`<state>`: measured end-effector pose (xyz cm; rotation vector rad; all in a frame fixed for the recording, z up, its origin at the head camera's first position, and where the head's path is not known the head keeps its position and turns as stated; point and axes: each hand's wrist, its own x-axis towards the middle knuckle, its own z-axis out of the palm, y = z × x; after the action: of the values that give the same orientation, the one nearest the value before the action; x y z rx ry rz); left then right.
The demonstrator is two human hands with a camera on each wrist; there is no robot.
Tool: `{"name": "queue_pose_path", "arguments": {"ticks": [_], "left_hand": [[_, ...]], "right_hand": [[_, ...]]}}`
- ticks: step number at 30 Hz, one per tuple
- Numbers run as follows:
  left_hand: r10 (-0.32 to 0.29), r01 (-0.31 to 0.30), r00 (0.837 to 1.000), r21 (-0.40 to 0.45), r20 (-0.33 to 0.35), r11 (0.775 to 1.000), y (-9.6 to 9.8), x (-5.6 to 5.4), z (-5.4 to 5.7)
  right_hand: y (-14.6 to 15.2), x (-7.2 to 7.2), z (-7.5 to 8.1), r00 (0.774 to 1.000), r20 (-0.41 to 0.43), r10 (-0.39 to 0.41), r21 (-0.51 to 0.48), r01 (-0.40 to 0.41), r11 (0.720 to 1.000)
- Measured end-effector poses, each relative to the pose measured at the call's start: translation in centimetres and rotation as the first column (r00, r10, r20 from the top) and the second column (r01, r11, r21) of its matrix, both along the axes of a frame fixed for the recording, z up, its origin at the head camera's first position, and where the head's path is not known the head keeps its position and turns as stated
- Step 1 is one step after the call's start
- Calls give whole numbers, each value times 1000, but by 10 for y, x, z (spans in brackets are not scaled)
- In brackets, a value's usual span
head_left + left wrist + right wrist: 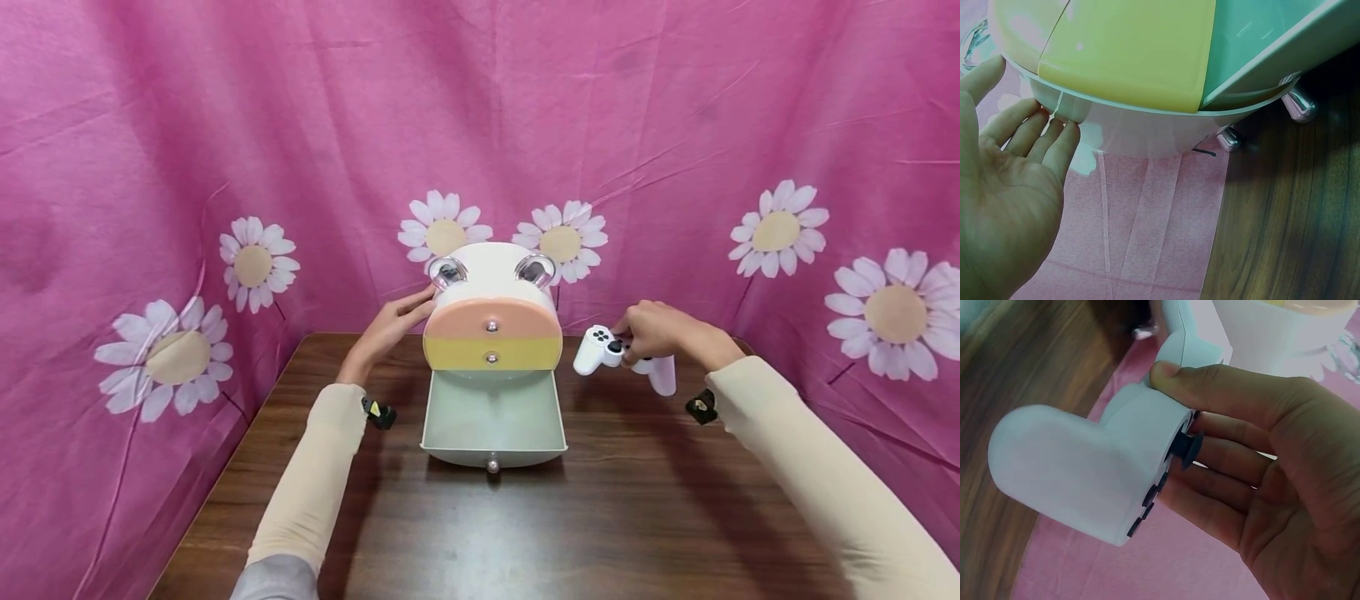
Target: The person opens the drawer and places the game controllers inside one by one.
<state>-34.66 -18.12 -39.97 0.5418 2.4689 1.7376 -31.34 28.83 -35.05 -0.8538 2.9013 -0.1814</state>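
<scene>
A small drawer cabinet [492, 283] with a white top and two shiny eye-like rings stands on the table. Its peach [457, 321] and yellow [457, 354] drawers are closed, while the pale green bottom drawer [495, 412] is pulled out, with nothing in it. My left hand [386, 333] touches the cabinet's left side with its fingertips; in the left wrist view those fingers [1063, 147] are extended along the white wall. To the right of the cabinet, my right hand [658, 329] grips a white game controller [590, 353] by its middle. In the right wrist view, the thumb [1191, 384] presses its back.
The brown wooden table [480, 542] lies beneath everything. Behind and at both sides hangs a pink cloth [480, 108] printed with white daisies. Small silver feet [1300, 105] hold the cabinet off the table. A silver knob [492, 463] sticks out from the open drawer's front.
</scene>
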Motion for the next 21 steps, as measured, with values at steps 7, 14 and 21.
{"name": "queue_pose_path", "arguments": {"ticks": [7, 14, 21], "left_hand": [[-6, 6, 1000, 6, 13, 1000, -1, 0, -1], [2, -2, 999, 2, 47, 1000, -1, -2, -3], [2, -2, 999, -4, 35, 1000, 0, -1, -1]], "right_hand": [[-7, 13, 13, 1000, -15, 15, -15, -15, 1000], [-20, 27, 28, 997, -33, 75, -9, -76, 997], [-36, 38, 40, 991, -54, 125, -2, -126, 992]]}}
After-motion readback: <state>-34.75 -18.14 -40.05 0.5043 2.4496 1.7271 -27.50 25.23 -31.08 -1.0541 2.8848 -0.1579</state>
